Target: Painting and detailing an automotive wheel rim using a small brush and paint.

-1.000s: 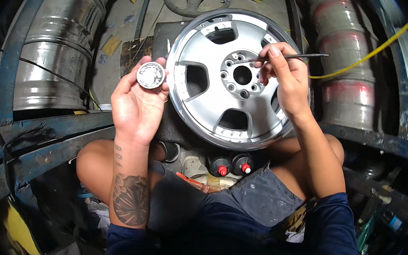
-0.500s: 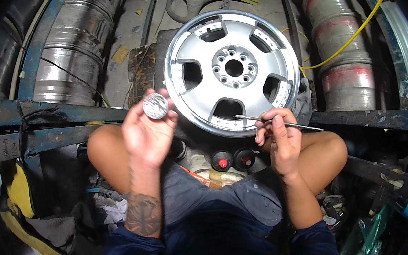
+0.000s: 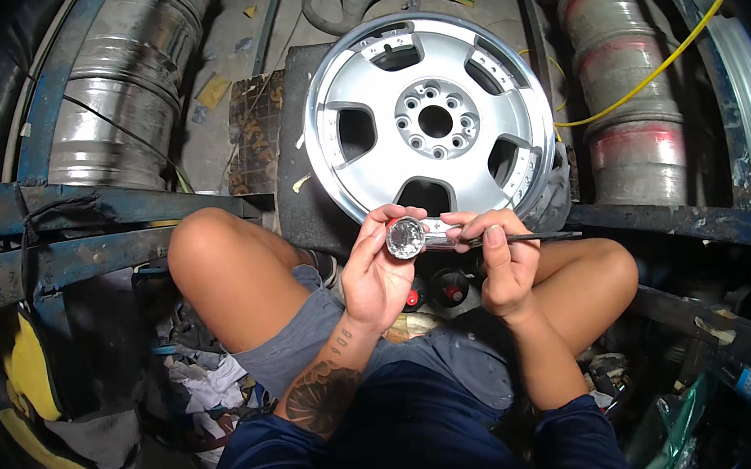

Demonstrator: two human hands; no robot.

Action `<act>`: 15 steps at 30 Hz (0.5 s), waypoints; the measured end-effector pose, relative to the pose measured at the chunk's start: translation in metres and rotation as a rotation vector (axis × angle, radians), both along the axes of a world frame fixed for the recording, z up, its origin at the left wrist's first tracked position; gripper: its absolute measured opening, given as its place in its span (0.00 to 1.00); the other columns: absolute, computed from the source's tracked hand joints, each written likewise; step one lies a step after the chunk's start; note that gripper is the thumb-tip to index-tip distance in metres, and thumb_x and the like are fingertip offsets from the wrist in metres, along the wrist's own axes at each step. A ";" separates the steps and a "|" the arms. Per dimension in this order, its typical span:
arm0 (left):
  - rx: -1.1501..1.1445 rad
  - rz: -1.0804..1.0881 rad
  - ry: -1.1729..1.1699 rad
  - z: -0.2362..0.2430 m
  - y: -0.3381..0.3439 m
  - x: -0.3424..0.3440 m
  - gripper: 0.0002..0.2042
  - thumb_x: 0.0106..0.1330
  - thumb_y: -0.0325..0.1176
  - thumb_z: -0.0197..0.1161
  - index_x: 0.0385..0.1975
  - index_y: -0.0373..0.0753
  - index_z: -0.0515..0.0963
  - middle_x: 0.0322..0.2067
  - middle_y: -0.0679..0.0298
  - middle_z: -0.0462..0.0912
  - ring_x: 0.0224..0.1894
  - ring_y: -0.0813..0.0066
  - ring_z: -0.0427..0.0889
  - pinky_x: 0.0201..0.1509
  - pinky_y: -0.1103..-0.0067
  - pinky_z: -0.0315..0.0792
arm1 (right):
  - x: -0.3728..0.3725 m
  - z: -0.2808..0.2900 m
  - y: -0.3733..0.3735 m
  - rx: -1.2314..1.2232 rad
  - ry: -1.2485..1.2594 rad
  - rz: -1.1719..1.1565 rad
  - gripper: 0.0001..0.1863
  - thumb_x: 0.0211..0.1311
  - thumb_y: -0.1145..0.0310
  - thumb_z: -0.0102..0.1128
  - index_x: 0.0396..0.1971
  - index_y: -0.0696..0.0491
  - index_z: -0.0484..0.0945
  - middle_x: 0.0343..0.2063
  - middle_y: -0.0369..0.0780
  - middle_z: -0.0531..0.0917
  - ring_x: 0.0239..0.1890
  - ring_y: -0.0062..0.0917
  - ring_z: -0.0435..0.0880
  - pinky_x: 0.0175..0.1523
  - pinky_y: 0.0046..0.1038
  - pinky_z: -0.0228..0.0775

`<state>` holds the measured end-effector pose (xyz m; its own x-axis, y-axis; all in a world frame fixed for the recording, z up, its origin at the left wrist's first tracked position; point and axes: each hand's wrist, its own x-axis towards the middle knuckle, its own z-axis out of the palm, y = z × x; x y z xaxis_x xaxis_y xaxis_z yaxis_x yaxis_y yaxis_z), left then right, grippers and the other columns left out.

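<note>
My left hand (image 3: 381, 275) is closed round a small round cap (image 3: 405, 238), tilted so that its silvery, smeared face shows. Close beside it, my right hand (image 3: 510, 267) grips a slim, dark brush-like tool (image 3: 558, 235) between thumb and fingers. The tool's shaft sticks out to the right; its tip is hidden near the fingers. Just beyond both hands lies a silver alloy wheel (image 3: 487, 120) with a polished rim, bolt holes round its hub and several openings. My hands overlap its near edge in the view.
Under the wheel is a dark pad (image 3: 294, 183). Two dark bottles, one with a red cap (image 3: 451, 290), stand between my legs. Metal drums (image 3: 112, 124) line the left, red-marked drums (image 3: 635, 155) the right. A yellow hose (image 3: 651, 86) curves past, and blue steel beams (image 3: 111, 210) flank me.
My left hand has moved right and nearer to me with the cap, now next to my right hand. My right hand has shifted slightly left and nearer, still holding the tool.
</note>
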<state>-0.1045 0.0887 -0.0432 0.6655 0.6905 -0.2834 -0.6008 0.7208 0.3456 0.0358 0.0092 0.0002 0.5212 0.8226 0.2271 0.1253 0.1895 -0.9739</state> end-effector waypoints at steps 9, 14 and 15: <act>0.045 0.020 -0.079 0.007 0.000 0.003 0.13 0.70 0.33 0.47 0.50 0.35 0.67 0.51 0.50 0.73 0.56 0.63 0.73 0.62 0.68 0.66 | -0.006 0.003 0.009 -0.005 -0.144 0.043 0.19 0.74 0.64 0.39 0.30 0.63 0.72 0.23 0.45 0.78 0.34 0.36 0.84 0.51 0.39 0.77; 0.072 0.018 -0.053 0.006 0.000 0.003 0.14 0.69 0.32 0.48 0.50 0.34 0.67 0.51 0.50 0.74 0.57 0.63 0.72 0.65 0.68 0.64 | -0.005 -0.005 0.011 0.052 -0.223 -0.001 0.14 0.68 0.71 0.43 0.28 0.64 0.75 0.28 0.51 0.84 0.24 0.29 0.84 0.33 0.25 0.77; 0.086 0.015 -0.055 0.004 0.000 0.003 0.14 0.70 0.32 0.47 0.51 0.33 0.67 0.51 0.50 0.73 0.58 0.64 0.72 0.66 0.69 0.63 | -0.003 -0.006 0.012 0.051 -0.225 -0.001 0.14 0.68 0.71 0.43 0.28 0.64 0.75 0.28 0.51 0.84 0.24 0.29 0.84 0.33 0.25 0.77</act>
